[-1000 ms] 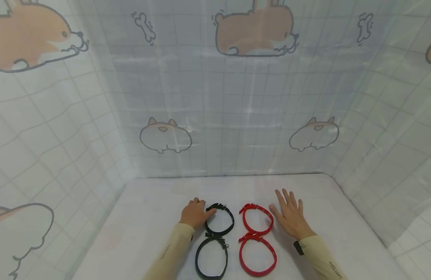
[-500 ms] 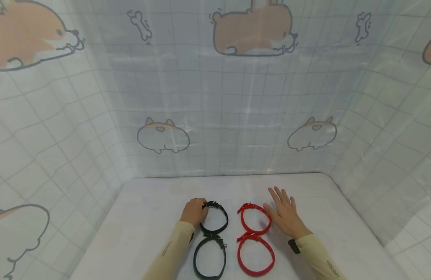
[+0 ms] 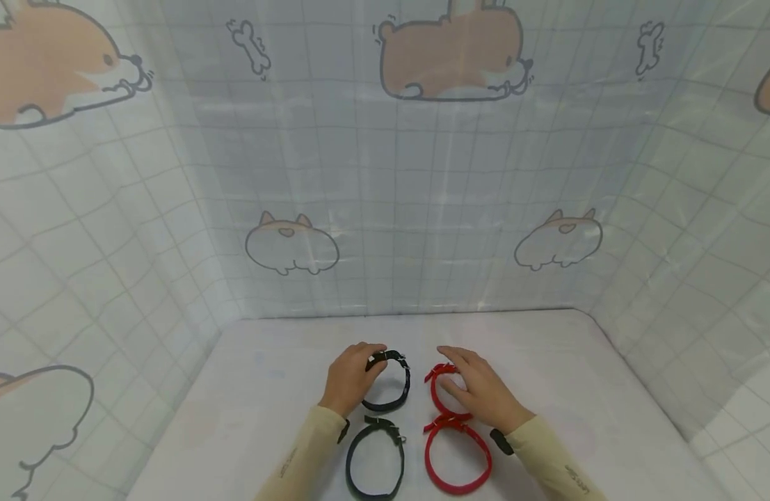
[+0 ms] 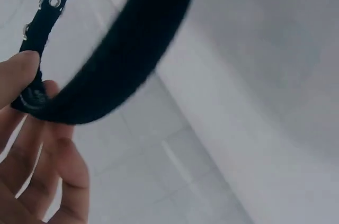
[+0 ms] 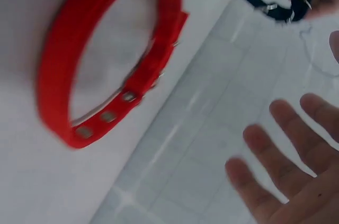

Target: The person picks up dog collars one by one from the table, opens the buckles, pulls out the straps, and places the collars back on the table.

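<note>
My left hand (image 3: 352, 379) pinches a black buckled collar (image 3: 387, 406) between thumb and fingers at its buckle end. In the left wrist view the collar (image 4: 122, 60) hangs as a loop from the thumb and fingertips, metal eyelets showing on its strap. My right hand (image 3: 485, 393) hovers above the far red collar (image 3: 436, 398), fingers spread and holding nothing. It covers part of that collar in the head view. The right wrist view shows the red collar (image 5: 55, 75) with its eyelets, apart from the fingers (image 5: 265, 155).
Nearer me on the white table (image 3: 247, 417) lie a dark green-black collar (image 3: 349, 466) at left and a second red collar (image 3: 430, 466) at right. A white curtain with grid lines and cartoon dogs (image 3: 453, 62) encloses the table's back and sides.
My left hand has gripped the far black collar and lifted it away from the near dark one. My right hand has moved left, over the far red collar.
</note>
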{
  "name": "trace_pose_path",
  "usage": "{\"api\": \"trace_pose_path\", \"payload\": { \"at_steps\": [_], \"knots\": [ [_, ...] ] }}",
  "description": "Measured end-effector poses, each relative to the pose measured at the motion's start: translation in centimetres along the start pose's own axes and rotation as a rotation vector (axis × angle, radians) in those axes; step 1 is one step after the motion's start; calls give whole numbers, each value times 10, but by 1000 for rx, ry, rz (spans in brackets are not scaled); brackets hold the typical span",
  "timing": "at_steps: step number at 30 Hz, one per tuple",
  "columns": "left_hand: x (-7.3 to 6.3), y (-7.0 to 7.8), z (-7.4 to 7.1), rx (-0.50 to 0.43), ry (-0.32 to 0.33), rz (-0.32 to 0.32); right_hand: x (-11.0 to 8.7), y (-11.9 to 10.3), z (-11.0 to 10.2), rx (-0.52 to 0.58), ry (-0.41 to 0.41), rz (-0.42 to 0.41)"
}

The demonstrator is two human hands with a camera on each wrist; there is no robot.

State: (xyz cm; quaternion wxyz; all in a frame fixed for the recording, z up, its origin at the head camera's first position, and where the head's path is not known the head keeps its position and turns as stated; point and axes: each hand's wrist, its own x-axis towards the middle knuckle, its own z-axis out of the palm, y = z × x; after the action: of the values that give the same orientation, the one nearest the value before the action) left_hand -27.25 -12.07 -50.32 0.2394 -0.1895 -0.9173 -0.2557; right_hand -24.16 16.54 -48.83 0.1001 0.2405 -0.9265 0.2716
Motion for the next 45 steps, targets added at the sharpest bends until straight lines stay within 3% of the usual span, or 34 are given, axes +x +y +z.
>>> {"api": "trace_pose_path", "payload": {
  "at_steps": [8,12,17,20,29,40,45],
  "knots": [
    [-3,17,-4,44,123,308,12,-22,8,-56,58,-192],
    [-9,22,-8,42,151,380,16,-26,14,-68,112,-275],
    [-12,30,-8,-7,161,443,13,-26,13,-51,159,-277],
    [-13,33,-7,-47,158,447,12,-27,12,-1,145,-271],
    [-19,39,-7,-162,53,346,12,-33,6,154,65,-249],
    [-23,36,-5,-170,75,301,10,-34,5,215,80,-266],
    [-24,32,-1,-194,84,301,8,-37,7,234,69,-223]
  ]
}}
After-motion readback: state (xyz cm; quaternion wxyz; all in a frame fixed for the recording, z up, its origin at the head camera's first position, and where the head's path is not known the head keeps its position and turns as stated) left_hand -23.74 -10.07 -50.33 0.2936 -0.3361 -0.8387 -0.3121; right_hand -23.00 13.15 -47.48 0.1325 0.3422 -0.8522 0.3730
